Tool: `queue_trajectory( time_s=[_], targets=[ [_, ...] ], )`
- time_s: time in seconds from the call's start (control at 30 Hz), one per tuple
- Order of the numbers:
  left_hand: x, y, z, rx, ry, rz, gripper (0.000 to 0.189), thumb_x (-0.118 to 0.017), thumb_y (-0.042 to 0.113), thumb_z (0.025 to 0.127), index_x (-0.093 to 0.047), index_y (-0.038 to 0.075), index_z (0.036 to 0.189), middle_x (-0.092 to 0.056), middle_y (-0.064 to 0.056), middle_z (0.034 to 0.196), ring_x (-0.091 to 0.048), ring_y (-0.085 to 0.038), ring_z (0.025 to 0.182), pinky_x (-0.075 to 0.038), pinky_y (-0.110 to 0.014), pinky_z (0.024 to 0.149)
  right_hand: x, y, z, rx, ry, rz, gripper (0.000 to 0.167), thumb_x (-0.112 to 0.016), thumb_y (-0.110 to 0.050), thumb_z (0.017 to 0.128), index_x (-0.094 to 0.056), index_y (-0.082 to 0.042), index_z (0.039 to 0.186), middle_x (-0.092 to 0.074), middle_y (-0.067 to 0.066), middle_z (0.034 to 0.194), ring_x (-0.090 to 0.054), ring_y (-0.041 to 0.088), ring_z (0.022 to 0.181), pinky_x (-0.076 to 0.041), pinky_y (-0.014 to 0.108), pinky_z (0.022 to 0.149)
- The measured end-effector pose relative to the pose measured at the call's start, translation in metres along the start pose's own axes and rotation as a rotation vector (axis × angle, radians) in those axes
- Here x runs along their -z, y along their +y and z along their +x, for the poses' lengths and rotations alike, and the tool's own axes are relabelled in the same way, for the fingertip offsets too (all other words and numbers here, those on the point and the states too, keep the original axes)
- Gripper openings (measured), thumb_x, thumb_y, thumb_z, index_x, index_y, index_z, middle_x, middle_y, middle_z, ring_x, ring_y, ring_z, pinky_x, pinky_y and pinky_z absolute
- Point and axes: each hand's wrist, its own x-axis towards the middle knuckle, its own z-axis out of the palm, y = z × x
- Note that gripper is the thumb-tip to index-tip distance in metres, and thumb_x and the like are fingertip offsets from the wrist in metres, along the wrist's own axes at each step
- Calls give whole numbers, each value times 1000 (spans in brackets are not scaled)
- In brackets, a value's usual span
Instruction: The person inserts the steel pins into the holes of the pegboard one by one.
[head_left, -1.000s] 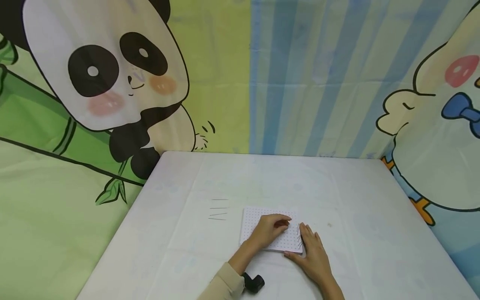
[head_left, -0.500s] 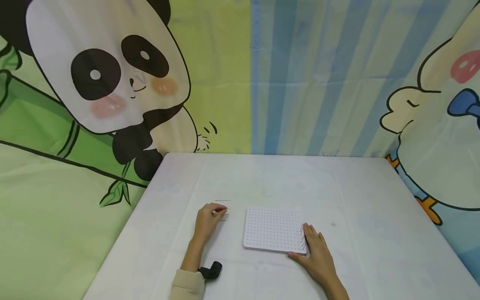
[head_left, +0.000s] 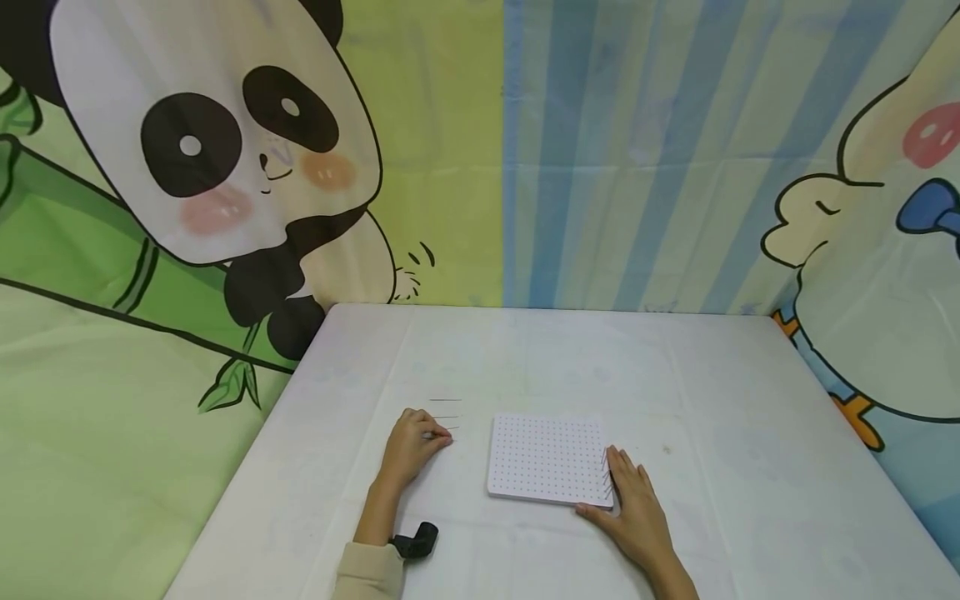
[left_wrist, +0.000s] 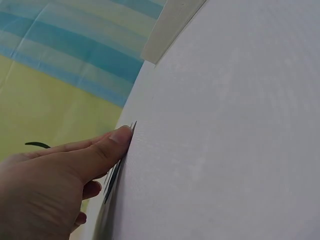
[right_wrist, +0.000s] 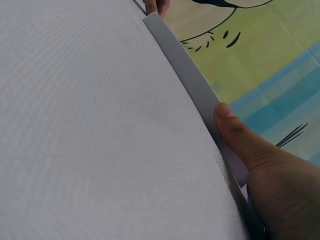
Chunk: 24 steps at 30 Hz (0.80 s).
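Note:
A white board with a grid of small holes [head_left: 547, 458] lies flat on the table. Several thin dark needles [head_left: 606, 475] stand slanted in its right-hand edge column. My right hand [head_left: 637, 517] rests against the board's near right corner, fingers straight along the right side and thumb [right_wrist: 232, 125] on the front edge. Left of the board, my left hand [head_left: 411, 446] pinches a thin needle [left_wrist: 135, 126] between thumb and fingertips, low over the table. Other needles [head_left: 446, 400] lie in a row just beyond those fingers.
The white-covered table [head_left: 720, 467] reaches back to a cloth backdrop printed with a panda [head_left: 217, 158] and a striped part [head_left: 637, 167]. A black wrist device [head_left: 417, 542] sits on the left wrist, beside the beige sleeve.
My left hand has left the board and moved left to the row of needles, then slightly nearer to the front one. The right hand stays at the board's corner.

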Motion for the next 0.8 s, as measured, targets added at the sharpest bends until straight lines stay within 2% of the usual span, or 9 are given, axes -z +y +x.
queue_trajectory(
  time_s=[0.23, 0.37, 0.43, 0.5, 0.6, 0.73, 0.8],
  targets=[
    [-1, 0, -1, 37, -27, -73, 8, -78, 21, 73, -72, 17, 73, -56, 11, 74, -46, -9, 77, -42, -29, 70, 1, -1, -1, 0, -3, 8, 106, -71, -60, 67, -32, 7, 138, -32, 21, 143, -29, 38, 130, -10, 45, 110],
    [-1, 2, 0, 59, 18, -185, 6, -75, 21, 77, -70, 18, 77, -58, 13, 78, -49, -9, 80, -43, -30, 70, 0, -1, -1, -3, -6, 8, 106, -71, -60, 67, -32, 7, 138, -32, 22, 143, -29, 38, 130, -11, 46, 109],
    [-1, 6, 2, 90, 40, -257, 6, -72, 24, 79, -69, 19, 79, -60, 14, 80, -51, -9, 80, -44, -29, 69, 0, 0, -1, -4, -5, 6, 106, -71, -60, 67, -32, 7, 139, -32, 22, 143, -29, 38, 130, -11, 46, 109],
    [-2, 13, 5, 116, 55, -346, 8, -70, 27, 81, -68, 20, 82, -62, 14, 79, -54, -9, 78, -44, -28, 69, 1, 0, -1, -3, -3, 9, 106, -71, -60, 67, -32, 7, 139, -32, 22, 143, -29, 38, 130, -11, 46, 109],
    [-7, 26, 10, 130, 33, -433, 11, -68, 27, 82, -70, 19, 90, -61, 14, 78, -54, -10, 72, -44, -24, 63, 0, 0, 0, -2, -2, 11, 106, -71, -60, 67, -32, 7, 139, -32, 22, 143, -29, 38, 130, -11, 46, 109],
    [-21, 47, 18, 57, -13, -462, 14, -66, 22, 85, -72, 16, 96, -61, 11, 78, -52, -9, 68, -43, -22, 58, 0, 0, 0, 0, -2, 8, 106, -71, -60, 67, -32, 6, 139, -33, 21, 143, -29, 38, 130, -11, 46, 109],
    [-29, 60, 22, 25, -38, -472, 14, -64, 22, 87, -73, 16, 95, -62, 11, 79, -51, -7, 68, -42, -21, 57, 0, 0, 0, 3, 1, 9, 105, -71, -59, 67, -32, 6, 139, -33, 21, 143, -29, 38, 130, -11, 45, 110]
  ],
)
